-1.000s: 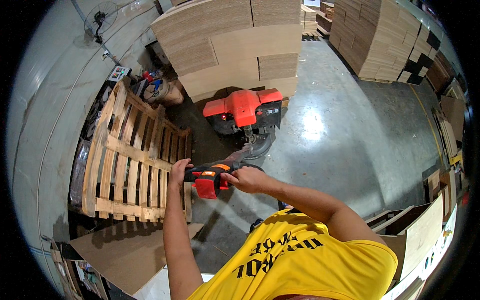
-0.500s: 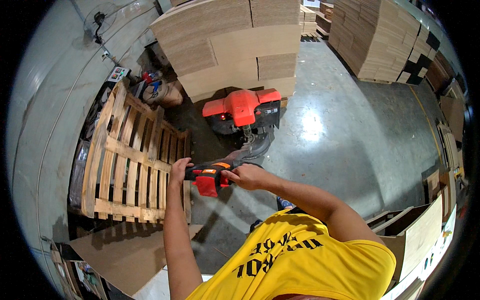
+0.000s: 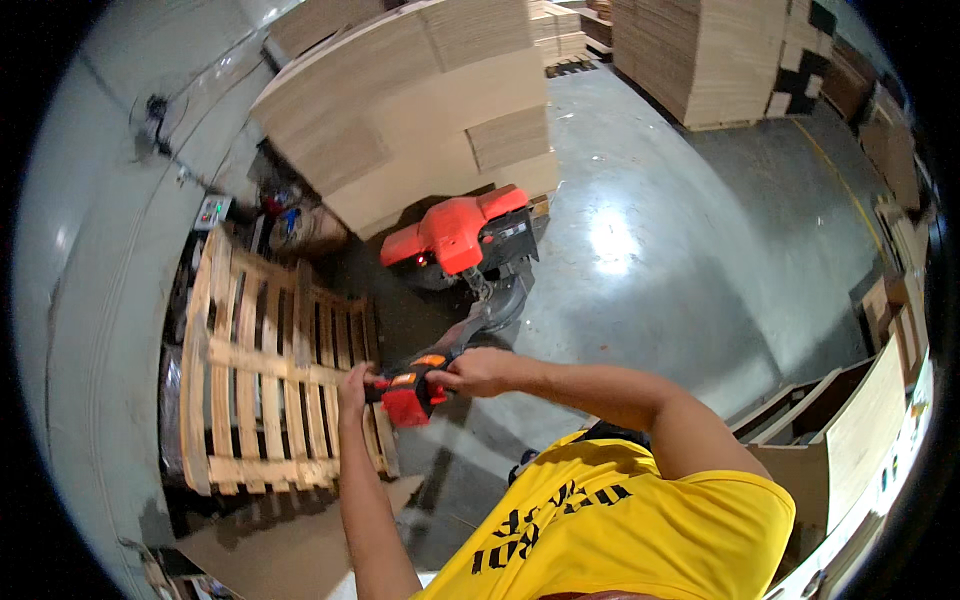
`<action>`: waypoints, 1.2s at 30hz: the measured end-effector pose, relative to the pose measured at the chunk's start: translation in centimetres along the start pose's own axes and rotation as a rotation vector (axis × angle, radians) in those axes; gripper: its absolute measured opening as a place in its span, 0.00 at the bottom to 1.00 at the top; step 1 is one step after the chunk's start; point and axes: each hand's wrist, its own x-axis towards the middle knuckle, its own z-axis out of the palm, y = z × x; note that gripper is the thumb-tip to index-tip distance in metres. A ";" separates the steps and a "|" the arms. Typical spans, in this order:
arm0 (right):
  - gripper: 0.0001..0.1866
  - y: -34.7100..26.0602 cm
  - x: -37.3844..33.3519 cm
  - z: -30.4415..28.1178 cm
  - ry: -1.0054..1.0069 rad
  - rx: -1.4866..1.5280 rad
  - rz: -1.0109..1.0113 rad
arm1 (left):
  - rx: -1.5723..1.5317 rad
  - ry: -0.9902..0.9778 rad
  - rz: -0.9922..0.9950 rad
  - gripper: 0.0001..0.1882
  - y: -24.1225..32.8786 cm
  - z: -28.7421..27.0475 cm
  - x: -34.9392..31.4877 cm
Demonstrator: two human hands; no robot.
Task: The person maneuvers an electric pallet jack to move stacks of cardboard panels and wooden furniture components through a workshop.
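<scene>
A red and black electric pallet jack [image 3: 455, 235] stands in front of me, its steering arm slanting back toward my body. My left hand [image 3: 354, 391] is closed around the left grip of its control handle [image 3: 408, 398], next to the wooden pallet. On the other side of that handle, my right hand [image 3: 478, 372] wraps the right grip, thumb near the red controls. Directly beyond the jack rises a tall stack of flat tan boards [image 3: 420, 120]; the jack's forks are hidden.
A slatted wooden pallet [image 3: 270, 370] leans at the left by the wall, with a fan [image 3: 155, 120] above. Another board stack [image 3: 660, 60] stands far right. Wooden panels and frames [image 3: 850, 440] line the near right. Grey floor [image 3: 640, 300] stretches between.
The handle has swung down and left with both my hands on it. The jack and the board stack appear turned and shifted left in view.
</scene>
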 end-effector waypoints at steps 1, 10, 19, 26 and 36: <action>0.34 0.2 0.4 -0.2 -0.048 0.055 0.101 | -0.034 0.029 -0.050 0.21 0.5 0.4 -0.2; 0.45 0.3 -1.2 -1.1 0.008 0.476 0.007 | -0.231 0.490 -0.290 0.23 5.4 6.3 -3.7; 0.24 1.2 2.3 2.8 -0.083 0.317 -0.424 | 0.235 0.364 -0.503 0.23 7.6 24.0 -3.4; 0.25 2.3 2.7 2.2 -0.077 0.311 -0.357 | 0.371 0.346 -0.578 0.23 8.9 28.6 -4.1; 0.37 3.9 2.5 0.4 0.010 0.393 -0.296 | 0.384 0.350 -0.640 0.22 7.8 28.9 -5.8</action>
